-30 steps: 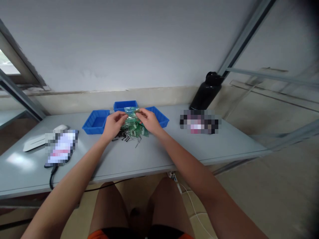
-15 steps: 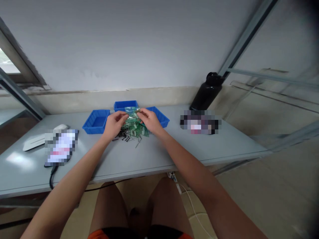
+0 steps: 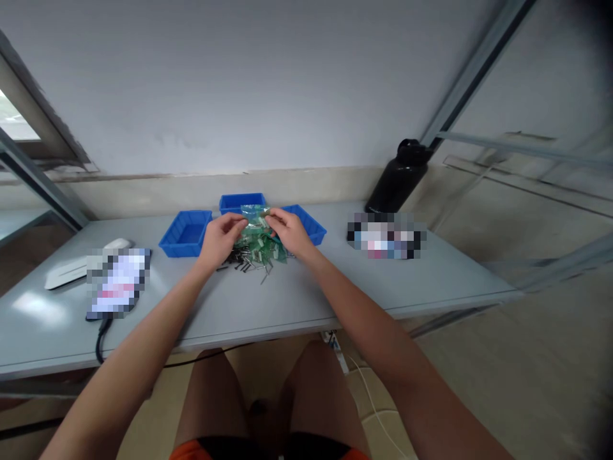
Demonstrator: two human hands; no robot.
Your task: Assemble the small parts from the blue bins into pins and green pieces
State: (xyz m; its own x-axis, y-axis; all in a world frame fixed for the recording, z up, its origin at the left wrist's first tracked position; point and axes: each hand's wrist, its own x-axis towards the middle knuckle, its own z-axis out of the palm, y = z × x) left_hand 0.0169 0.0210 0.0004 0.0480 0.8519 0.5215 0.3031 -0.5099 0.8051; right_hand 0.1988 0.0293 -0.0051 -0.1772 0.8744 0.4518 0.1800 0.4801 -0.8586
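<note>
A small clear plastic bag (image 3: 253,212) with a greenish tint is stretched between my two hands, above a heap on the table. My left hand (image 3: 223,239) pinches its left side between thumb and fingers. On the other side, my right hand (image 3: 288,231) grips the bag's right edge. Below lies a pile of green plastic bags (image 3: 263,249) mixed with small pale pieces. Dark and silvery screws (image 3: 242,259) spill out at the pile's front left. What the held bag contains is too small to make out.
Blue plastic trays stand around the pile: a left one (image 3: 186,235), a back one (image 3: 242,201) and a right one (image 3: 311,227). A black bottle (image 3: 397,179) stands at the back right, near a blurred-out object (image 3: 385,236). A cabled phone (image 3: 119,281) and a white mouse (image 3: 118,245) lie left.
Almost nothing differs. Both hands keep hold of the plastic bag in nearly the same place, and the view has shifted very slightly.
</note>
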